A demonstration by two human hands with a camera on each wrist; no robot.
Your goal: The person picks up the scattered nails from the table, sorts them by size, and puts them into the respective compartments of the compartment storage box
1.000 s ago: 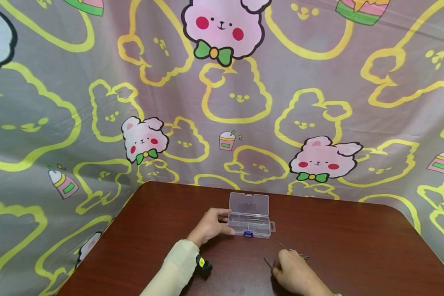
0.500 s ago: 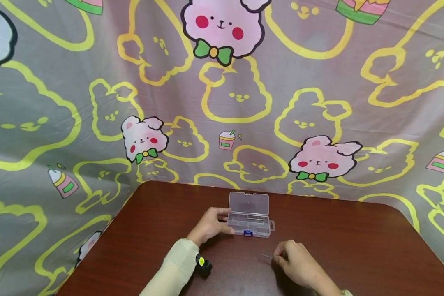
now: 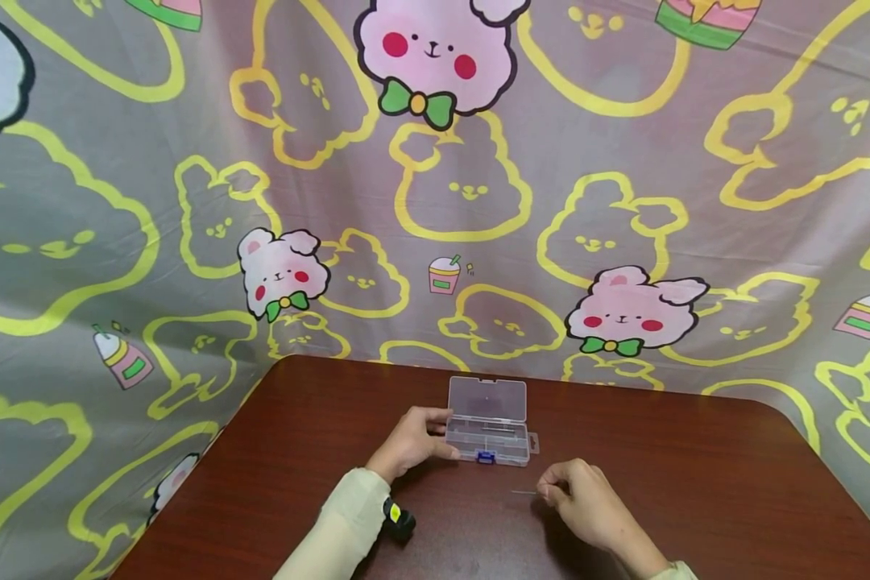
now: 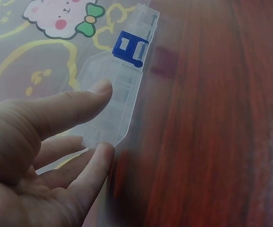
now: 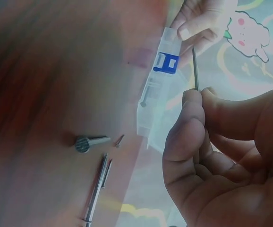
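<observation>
A clear plastic compartment box (image 3: 471, 440) with a blue clasp (image 3: 486, 457) stands on the table, its lid (image 3: 487, 399) raised. My left hand (image 3: 412, 439) holds the box's left end, thumb on the front wall and fingers around the end in the left wrist view. In my right hand (image 3: 590, 503), thumb and forefinger pinch a thin metal pin (image 5: 196, 71), which points left, in front of the box and apart from it. A slim metal piece (image 3: 498, 429) lies in a rear compartment.
Beside my right hand, in the right wrist view, lie a round-headed metal piece (image 5: 82, 144), a tiny screw-like piece (image 5: 120, 141) and slim metal rods (image 5: 95, 189). The head view hides them behind that hand. A patterned cloth (image 3: 471, 314) hangs behind the brown table (image 3: 319, 419).
My right hand has picked up the thin pin from the table and risen with it slightly toward the box. My left hand and the box have stayed in place.
</observation>
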